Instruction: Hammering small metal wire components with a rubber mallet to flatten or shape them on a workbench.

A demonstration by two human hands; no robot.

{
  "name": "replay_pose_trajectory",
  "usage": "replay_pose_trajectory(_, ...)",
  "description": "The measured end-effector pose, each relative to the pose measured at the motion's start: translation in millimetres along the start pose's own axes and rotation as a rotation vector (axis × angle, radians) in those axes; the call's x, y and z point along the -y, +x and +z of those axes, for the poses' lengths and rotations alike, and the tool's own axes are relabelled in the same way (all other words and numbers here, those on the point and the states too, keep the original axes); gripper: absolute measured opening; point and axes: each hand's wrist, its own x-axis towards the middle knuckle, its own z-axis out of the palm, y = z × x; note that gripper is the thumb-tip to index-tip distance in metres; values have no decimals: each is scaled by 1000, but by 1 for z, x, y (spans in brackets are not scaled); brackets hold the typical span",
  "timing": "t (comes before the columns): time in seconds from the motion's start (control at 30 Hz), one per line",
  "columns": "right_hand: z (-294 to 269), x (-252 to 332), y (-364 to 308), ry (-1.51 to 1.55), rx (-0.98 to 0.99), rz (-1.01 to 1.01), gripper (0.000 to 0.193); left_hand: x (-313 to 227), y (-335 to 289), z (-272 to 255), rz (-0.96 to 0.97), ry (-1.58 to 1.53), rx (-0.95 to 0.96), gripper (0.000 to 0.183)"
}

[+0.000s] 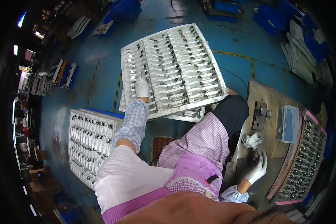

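Observation:
My left hand (142, 88), in a white glove, reaches onto a large white foam tray (135, 44) filled with rows of small slim metal parts with dark ends. Its fingers are pressed together among the parts of the left columns; what they hold, if anything, is too small to make out. Also gloved, my right hand (257, 171) hovers at the near part of the workbench (270, 147) with its fingers stretched and apart, and I see nothing in it. Just beyond it lies a crumpled white cloth or glove (252, 141).
A metal fixture (260, 115) is mounted on the bench beside a clear plastic box (289, 124). At the right edge sits a pink-rimmed tray (306, 115) of shiny metal parts. Another white parts tray (74, 149) stands low at left. Blue crates (268, 24) stand on the far floor.

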Motion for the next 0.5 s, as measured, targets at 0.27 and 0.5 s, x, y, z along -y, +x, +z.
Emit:
replay_pose_trajectory(0.27,-18,-66,4,-329,-61,-246,24,-15,31,-13,-241,-532,20,62)
replay_pose_trajectory(0.5,-4,-61,-3,-666,-191,-432,24,-5,39,20,-269,-484,74,36)
